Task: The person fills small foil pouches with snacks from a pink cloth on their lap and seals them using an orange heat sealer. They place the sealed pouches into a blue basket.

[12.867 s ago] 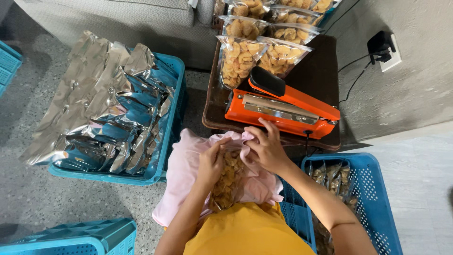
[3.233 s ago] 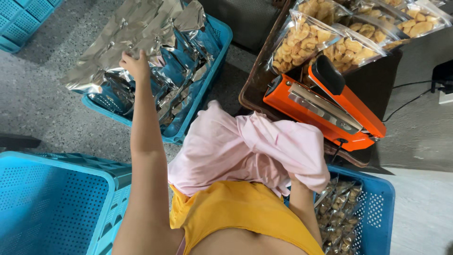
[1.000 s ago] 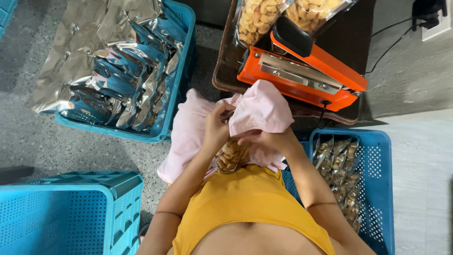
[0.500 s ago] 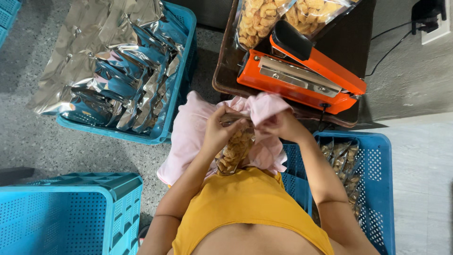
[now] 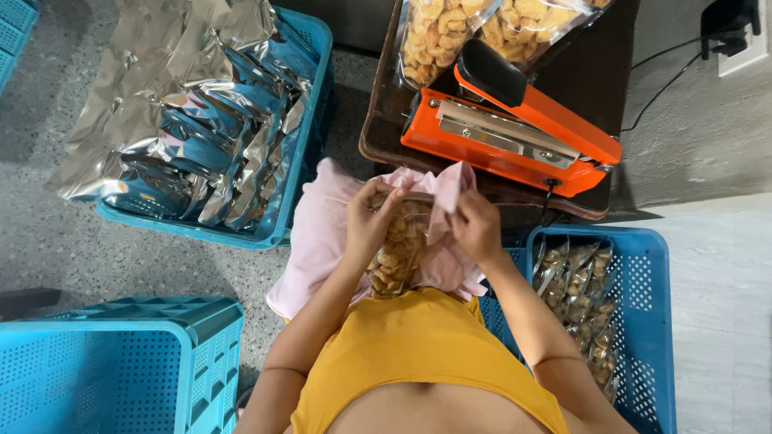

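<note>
Since half a second ago the right hand [image 5: 476, 227] has drawn in from the pink cloth toward the bag's mouth, and the left hand [image 5: 371, 215] has stayed at the bag's top. Both hands now meet over a clear snack bag [image 5: 396, 255] filled with pale golden crackers, held upright over the lap against the pink plastic sack [image 5: 318, 233] that spreads beneath it. The left hand's fingers are curled closed on the bag's upper left edge; the right hand pinches the upper right edge together with a fold of the pink sack. The bag's mouth lies between the two hands, just in front of the orange heat sealer [image 5: 515, 133], which sits with its black-handled arm raised on a dark brown counter [image 5: 386, 104]. Behind the sealer, at the far side of the counter, lie filled clear bags of crackers [image 5: 474, 28]. To the left a teal crate [image 5: 301, 161] holds a heap of empty silver foil pouches [image 5: 185, 112]. To the right a blue crate [image 5: 643, 321] holds sealed snack packs [image 5: 575, 293]. Another teal crate [image 5: 121, 362] stands at the lower left on the grey floor. The person wears a yellow top [image 5: 418, 354].
</note>
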